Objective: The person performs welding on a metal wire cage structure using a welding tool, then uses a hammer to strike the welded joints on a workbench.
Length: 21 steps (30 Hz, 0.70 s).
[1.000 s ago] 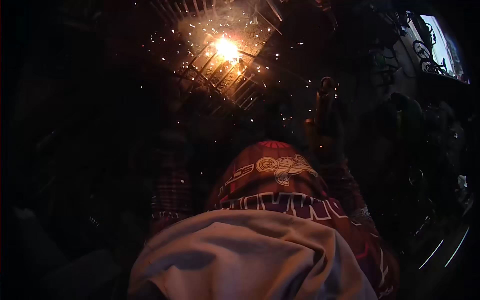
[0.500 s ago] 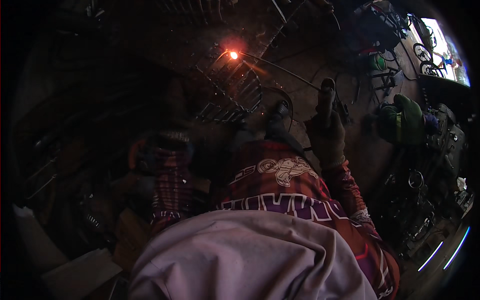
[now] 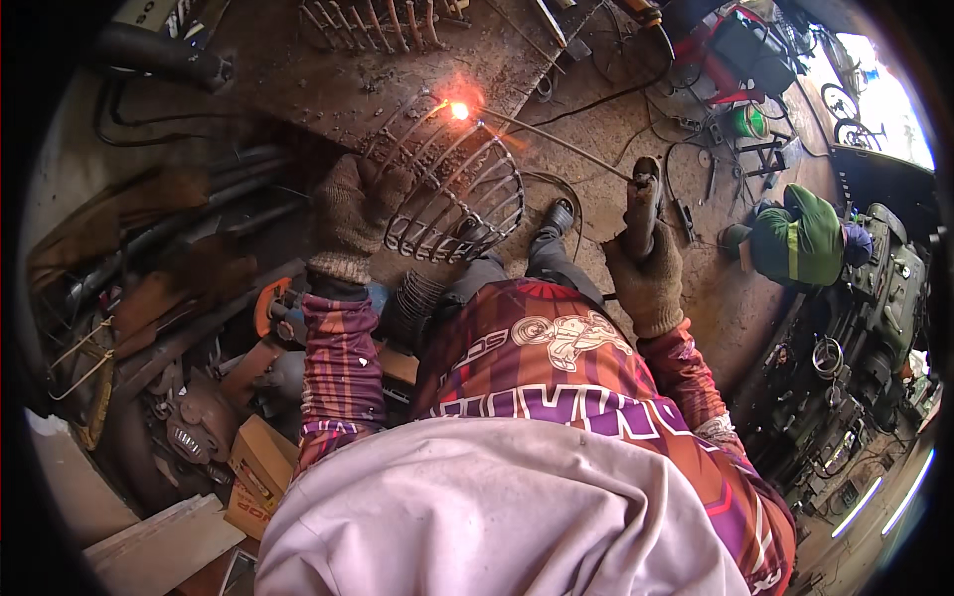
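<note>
In a knitted work glove, my right hand (image 3: 644,273) is wrapped round a welding electrode holder (image 3: 645,189). A long thin welding rod (image 3: 561,141) runs from its jaws up and left to a bright orange glow (image 3: 459,110). The glow sits at the far edge of a curved metal grate (image 3: 459,204) made of several bent bars. My left hand (image 3: 356,207), gloved too, is closed at the left side of this grate; its fingertips are partly hidden. The grate is tilted in front of my legs, its far end by the steel table (image 3: 348,109).
Another barred metal piece (image 3: 383,25) lies on the table. A person in green (image 3: 810,238) bends over machinery (image 3: 884,288) at right. Cables (image 3: 596,94) cross the floor. Scrap metal, an angle grinder (image 3: 194,422) and a cardboard box (image 3: 260,462) crowd the left.
The picture has become much brighter, so my left hand and the surroundings show clearly. The glow has shifted very slightly left; the right hand holds nearly the same place.
</note>
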Available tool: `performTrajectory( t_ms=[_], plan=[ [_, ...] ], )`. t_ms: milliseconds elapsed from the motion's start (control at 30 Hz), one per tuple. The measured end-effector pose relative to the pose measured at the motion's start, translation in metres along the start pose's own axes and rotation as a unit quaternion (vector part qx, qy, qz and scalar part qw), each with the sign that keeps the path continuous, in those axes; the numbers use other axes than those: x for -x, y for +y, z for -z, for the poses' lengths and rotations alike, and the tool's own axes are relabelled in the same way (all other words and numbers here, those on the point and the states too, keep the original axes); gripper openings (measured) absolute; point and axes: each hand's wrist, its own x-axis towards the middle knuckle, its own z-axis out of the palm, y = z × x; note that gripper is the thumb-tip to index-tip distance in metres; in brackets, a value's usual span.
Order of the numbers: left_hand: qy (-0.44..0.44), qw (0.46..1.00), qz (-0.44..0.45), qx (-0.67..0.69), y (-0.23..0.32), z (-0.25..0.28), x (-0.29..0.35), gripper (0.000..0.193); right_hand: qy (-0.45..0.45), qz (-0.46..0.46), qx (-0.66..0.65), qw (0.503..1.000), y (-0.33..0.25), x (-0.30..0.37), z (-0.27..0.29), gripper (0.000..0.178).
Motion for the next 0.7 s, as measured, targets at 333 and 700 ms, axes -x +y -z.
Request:
performTrajectory(
  t_ms=[333,700],
  plan=[
    [-0.033,0.997,0.0,-0.076,0.013,0.01,-0.006,0.058,0.005,0.009,0.003,1.0,-0.008,-0.004,-0.007,0.034],
    [-0.037,0.997,0.039,-0.049,0.021,0.012,-0.002,0.057,-0.001,0.034,0.019,0.999,-0.02,-0.013,-0.011,0.038]
  ],
)
